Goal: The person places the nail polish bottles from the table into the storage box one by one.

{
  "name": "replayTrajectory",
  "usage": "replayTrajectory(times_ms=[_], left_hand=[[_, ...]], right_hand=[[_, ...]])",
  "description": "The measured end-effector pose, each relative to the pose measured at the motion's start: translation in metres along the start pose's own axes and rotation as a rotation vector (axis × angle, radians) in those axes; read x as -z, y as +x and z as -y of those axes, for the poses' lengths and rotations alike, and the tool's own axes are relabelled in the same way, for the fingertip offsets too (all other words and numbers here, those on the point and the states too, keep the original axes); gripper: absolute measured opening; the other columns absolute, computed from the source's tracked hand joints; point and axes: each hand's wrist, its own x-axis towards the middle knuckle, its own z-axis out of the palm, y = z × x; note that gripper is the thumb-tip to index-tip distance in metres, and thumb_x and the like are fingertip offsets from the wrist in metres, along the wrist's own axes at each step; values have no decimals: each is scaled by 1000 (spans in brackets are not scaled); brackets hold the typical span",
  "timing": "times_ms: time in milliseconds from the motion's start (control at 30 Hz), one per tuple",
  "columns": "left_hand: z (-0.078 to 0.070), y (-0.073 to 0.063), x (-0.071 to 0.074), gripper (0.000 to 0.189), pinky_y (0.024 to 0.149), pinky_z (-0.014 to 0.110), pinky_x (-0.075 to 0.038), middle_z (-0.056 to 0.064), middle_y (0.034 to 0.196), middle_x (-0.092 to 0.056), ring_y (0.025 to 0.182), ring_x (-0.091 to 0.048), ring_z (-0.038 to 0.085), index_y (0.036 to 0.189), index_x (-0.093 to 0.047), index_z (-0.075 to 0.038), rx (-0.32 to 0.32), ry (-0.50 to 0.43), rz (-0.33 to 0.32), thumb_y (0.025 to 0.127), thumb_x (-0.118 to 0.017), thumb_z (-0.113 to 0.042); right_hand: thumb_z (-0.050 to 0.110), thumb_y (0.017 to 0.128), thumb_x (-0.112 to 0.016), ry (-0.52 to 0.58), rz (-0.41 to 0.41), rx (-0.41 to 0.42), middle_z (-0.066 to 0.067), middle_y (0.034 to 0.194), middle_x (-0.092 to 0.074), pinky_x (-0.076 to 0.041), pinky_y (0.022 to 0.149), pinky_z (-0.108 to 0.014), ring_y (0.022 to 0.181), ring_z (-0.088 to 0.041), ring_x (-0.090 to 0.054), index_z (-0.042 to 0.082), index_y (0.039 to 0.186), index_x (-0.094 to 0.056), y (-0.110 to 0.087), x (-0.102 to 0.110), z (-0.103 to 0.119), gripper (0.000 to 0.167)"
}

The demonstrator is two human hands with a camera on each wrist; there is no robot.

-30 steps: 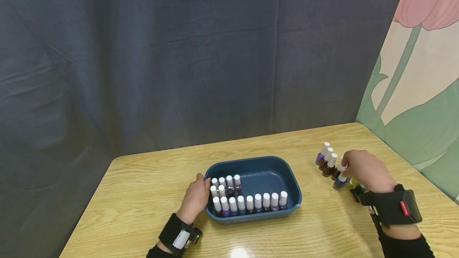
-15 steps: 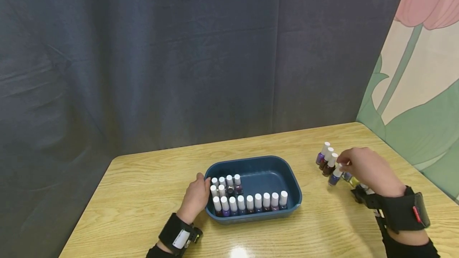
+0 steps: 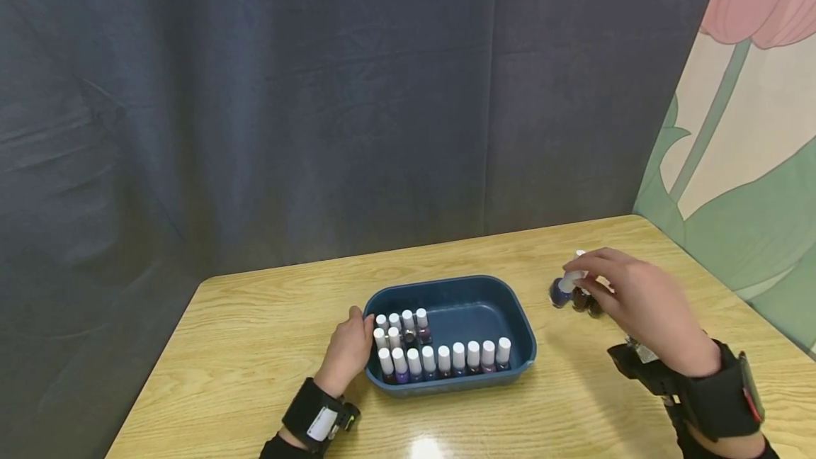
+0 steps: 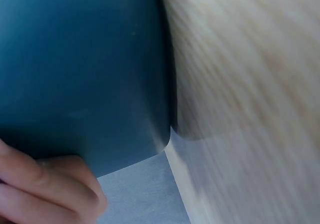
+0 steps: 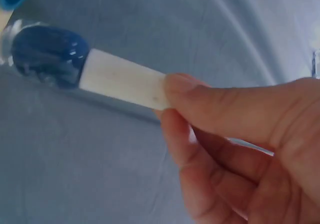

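My right hand point(image 3: 644, 303) pinches a nail polish bottle point(image 5: 50, 56) by the end of its long white cap, between thumb and fingertips. Dark blue polish shows through its clear glass, and the bottle tilts with its base toward the tray. At the left end of the blue tray point(image 3: 472, 289), my left hand point(image 3: 347, 349) grips the rim; in the left wrist view its curled fingers point(image 4: 55, 184) lie against the tray's outer wall point(image 4: 90, 83). White-capped nail polish bottles point(image 3: 443, 360) stand in a row along the tray's near side, with several more grouped at its left end.
More nail polish bottles point(image 3: 579, 299) stand on the wooden table point(image 3: 255, 346) at the right, partly hidden behind my right hand. A dark grey curtain point(image 3: 357, 105) hangs behind the table, and a flower-painted panel point(image 3: 752, 183) borders its right side.
My right hand has lifted the blue nail polish bottle from the group at the right and moved it left and away from me. The left hand stays on the tray.
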Motion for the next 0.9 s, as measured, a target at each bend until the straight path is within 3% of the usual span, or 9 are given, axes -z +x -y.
replayTrajectory(times_ms=[100,267,433,733,900], left_hand=[[0,0,0,22,51,32,-42,16,71,-56,64,-57,22,94,-45,3,5,0,3,99,-39,-17],[1,0,-1,19,50,37,-42,20,67,-57,63,-61,31,87,-43,2,-44,16,-62,97,-42,-14],[2,0,-2,19,50,39,-43,21,65,-57,63,-62,35,84,-43,2,-66,21,-88,96,-43,-13],[2,0,-2,20,50,37,-43,19,67,-57,63,-61,31,87,-43,2,-41,11,-59,97,-42,-16],[2,0,-3,21,50,37,-43,20,67,-57,64,-62,31,87,-43,2,-45,17,-65,97,-42,-16]], right_hand=[[1,63,-78,37,-20,44,-1,89,-66,-40,52,-23,63,-10,-56,15,94,-69,1,-1,10,35],[0,63,-78,69,3,110,1,91,-66,-45,56,-24,69,-10,-60,16,93,-69,3,-6,24,35],[1,66,-76,78,73,163,3,89,-66,-47,59,-24,70,-8,-61,14,90,-69,4,-18,32,28],[4,72,-74,100,288,161,6,86,-64,-43,56,-18,65,-2,-56,17,89,-69,4,-33,38,22],[5,72,-74,93,347,159,7,87,-65,-45,58,-18,69,0,-56,17,94,-67,3,-40,40,26]])
